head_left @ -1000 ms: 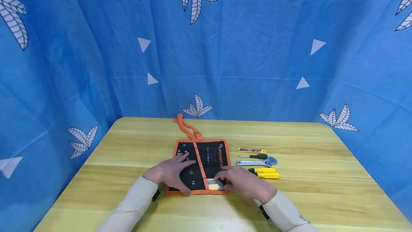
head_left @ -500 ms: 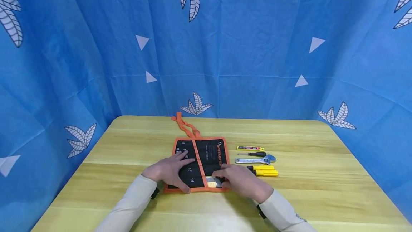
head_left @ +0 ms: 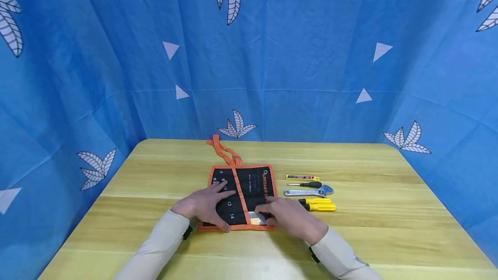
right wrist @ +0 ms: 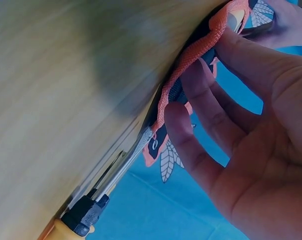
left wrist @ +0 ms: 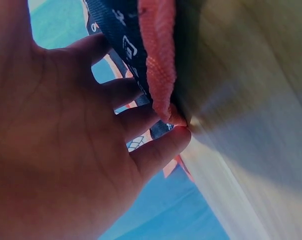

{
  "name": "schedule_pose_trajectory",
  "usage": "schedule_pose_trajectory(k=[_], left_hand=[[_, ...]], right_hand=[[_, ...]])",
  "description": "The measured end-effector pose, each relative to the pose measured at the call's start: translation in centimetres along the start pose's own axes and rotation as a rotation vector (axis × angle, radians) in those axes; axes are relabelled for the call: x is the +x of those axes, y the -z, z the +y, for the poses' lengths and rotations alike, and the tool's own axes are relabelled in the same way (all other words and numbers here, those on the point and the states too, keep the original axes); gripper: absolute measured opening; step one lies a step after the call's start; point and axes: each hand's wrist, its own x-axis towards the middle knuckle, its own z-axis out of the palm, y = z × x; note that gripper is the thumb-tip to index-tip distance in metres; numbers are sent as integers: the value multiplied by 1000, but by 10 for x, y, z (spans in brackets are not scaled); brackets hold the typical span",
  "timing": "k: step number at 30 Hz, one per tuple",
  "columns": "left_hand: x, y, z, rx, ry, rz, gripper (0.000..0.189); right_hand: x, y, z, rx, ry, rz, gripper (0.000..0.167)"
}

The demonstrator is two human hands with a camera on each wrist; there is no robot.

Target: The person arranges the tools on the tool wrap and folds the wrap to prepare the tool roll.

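Note:
A black tool pouch [head_left: 254,185] with orange trim and printed numbers lies spread on the table. My left hand [head_left: 208,205] rests on its left half, fingers spread. In the left wrist view the left hand's fingertips [left wrist: 175,139] touch the orange edge. At the pouch's lower right, my right hand [head_left: 293,217] pinches a flat silver and pale-yellow tool [head_left: 254,219] between thumb and index finger. Its kind is unclear, and the fingers cover its right end. In the right wrist view the right hand [right wrist: 255,130] lies curved along the orange trim.
Right of the pouch lie a yellow packet [head_left: 302,178], a black-handled screwdriver [head_left: 311,184], an adjustable wrench [head_left: 309,192] and yellow-handled tools [head_left: 320,207]. Orange ties [head_left: 225,152] extend behind the pouch. A blue patterned curtain [head_left: 295,55] hangs beyond the wooden table [head_left: 389,228].
The right thumb and index finger have shifted slightly left over the flat tool. My left hand stays on the pouch. The head view has shifted a little.

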Motion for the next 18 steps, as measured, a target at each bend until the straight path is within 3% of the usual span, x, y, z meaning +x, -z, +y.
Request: schedule_pose_trajectory(k=[18], left_hand=[[2,-2,-1,14,-3,6,103]], right_hand=[[1,-1,1,-36,17,25,36]])
